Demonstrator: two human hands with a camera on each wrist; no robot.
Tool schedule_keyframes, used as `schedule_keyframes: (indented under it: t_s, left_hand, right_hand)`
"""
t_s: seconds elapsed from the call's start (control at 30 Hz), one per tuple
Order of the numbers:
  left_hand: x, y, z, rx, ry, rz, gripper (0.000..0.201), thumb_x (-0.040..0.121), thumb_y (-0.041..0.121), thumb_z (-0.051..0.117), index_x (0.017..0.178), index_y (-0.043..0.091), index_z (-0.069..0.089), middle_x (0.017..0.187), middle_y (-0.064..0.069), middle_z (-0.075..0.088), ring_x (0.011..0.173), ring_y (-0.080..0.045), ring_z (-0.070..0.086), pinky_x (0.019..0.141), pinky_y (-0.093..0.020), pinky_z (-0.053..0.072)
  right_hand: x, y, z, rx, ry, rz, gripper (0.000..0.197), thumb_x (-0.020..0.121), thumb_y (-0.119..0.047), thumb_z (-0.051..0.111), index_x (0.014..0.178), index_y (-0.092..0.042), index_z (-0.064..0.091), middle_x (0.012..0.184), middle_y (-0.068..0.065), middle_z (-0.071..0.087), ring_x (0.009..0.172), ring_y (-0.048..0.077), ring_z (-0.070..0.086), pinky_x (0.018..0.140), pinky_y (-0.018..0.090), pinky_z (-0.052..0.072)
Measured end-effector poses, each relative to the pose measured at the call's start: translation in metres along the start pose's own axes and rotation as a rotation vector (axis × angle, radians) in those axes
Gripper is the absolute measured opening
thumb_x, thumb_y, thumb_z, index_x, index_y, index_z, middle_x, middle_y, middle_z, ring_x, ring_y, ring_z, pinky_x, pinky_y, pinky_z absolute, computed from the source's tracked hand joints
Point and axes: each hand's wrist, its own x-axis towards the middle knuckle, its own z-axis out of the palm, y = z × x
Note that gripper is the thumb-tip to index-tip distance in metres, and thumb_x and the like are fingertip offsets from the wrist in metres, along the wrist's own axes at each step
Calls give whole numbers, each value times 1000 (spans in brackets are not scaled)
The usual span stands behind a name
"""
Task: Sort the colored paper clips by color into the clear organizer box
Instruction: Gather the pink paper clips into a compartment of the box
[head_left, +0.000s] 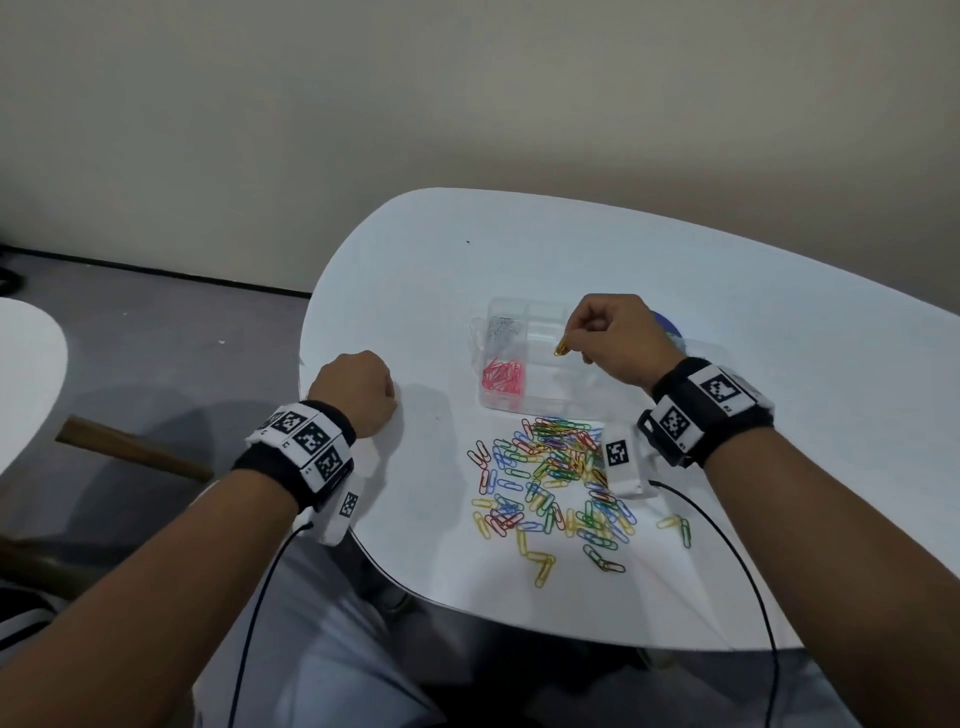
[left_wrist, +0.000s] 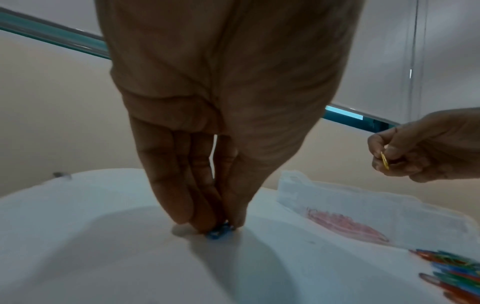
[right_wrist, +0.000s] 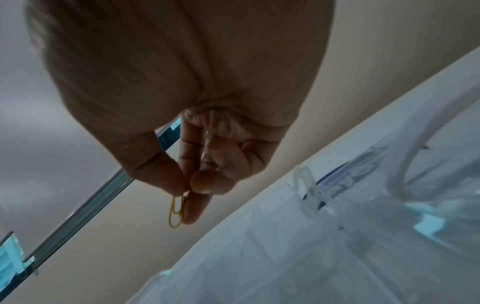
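Room, as we recorded it: we saw a plain cream wall (head_left: 363, 104) meeting a grey floor (head_left: 171, 332) along a dark skirting strip (head_left: 156, 272). We noted a white rounded table (head_left: 415, 249), a second white tabletop (head_left: 26, 374) at far left, and a brown wooden bar (head_left: 130, 448) below.

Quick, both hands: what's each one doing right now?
Left hand: fingertips pinching a blue clip on the table.
Right hand: pinching a yellow clip.

A plain office-like room — a bare beige wall (head_left: 363, 104) fills the upper frame, grey floor (head_left: 156, 338) with a dark skirting line at left, and a rounded white worktop (head_left: 519, 249) at centre — nothing homely.
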Motion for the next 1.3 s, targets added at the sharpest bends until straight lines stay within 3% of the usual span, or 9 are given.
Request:
schedule_keyframes:
  t_s: [0.13,0.27,0.43,0.6,0.7,0.83,0.97,1.13,1.3]
  left_hand:
    - [-10,9,2,-44,-30,28,6,78,14,71,82,14,75,88,-1,72,89,-23,65,80,-30,54]
    - [-16,17,2,-47,-47,29,9,79,11,69,82,18,74,92,0,72,92,-21,65,78,-28,53]
    - [-21,25,-2,-45,-85,7,6,71,18,76,73,20,71,82,1,71,83,-19,66,71,-27,54]
    - [-22,24,-4,-95,-164,-5,3,71,16,77,72,15,74,78,-1,73,77,-16,68,68,-26,56]
    - [-20,25,-4,-84,-184,-4,3,71,14,75,68,13,74,71,-1,73,71,-14,67,61,-23,53]
    - [-19,27,-6,-58,-216,-2,6,72,16,75,71,10,76,74,-5,74,72,-18,67,66,-28,55]
    - [-20,37,-9,-40,-215,22,12,75,17,73,73,5,73,74,-7,71,71,-20,64,62,-26,50]
    - [-15,76,-22,-416,-51,130,12,81,12,73,69,14,71,70,-1,71,63,-11,63,65,-25,51]
    - [-4,106,-17,-581,-8,149,13,79,12,74,67,17,71,70,0,70,73,-16,66,72,-29,56]
  right_hand:
    - [-4,8,-5,-67,100,8,8,81,0,63,76,-4,67,72,7,72,54,11,56,57,26,45]
    - [16,2,-9,-101,211,-4,12,80,-5,64,69,-10,66,65,2,64,65,18,58,65,30,50]
    - [38,-10,-5,-223,212,8,8,83,-14,65,86,-17,71,83,0,65,85,21,65,81,32,55]
    - [19,-3,-16,-183,261,-12,4,84,-17,67,85,-15,70,70,-5,61,71,17,61,73,30,53]
    - [1,10,-26,-166,285,-12,6,84,-14,66,83,-12,71,62,-7,62,59,5,57,66,24,47]
    - [-15,28,-34,-143,325,1,7,84,-13,66,79,-14,70,70,-4,63,65,8,56,66,23,44]
    - [-27,34,-36,-92,360,14,5,85,-13,68,83,-12,72,79,4,68,67,10,57,65,21,45]
    - [-47,38,-27,-57,334,-1,5,86,-17,70,84,-13,72,78,3,68,67,8,57,69,24,48]
    - [-72,40,-6,-75,200,7,3,86,-17,72,84,-17,73,82,2,71,69,7,61,70,21,50]
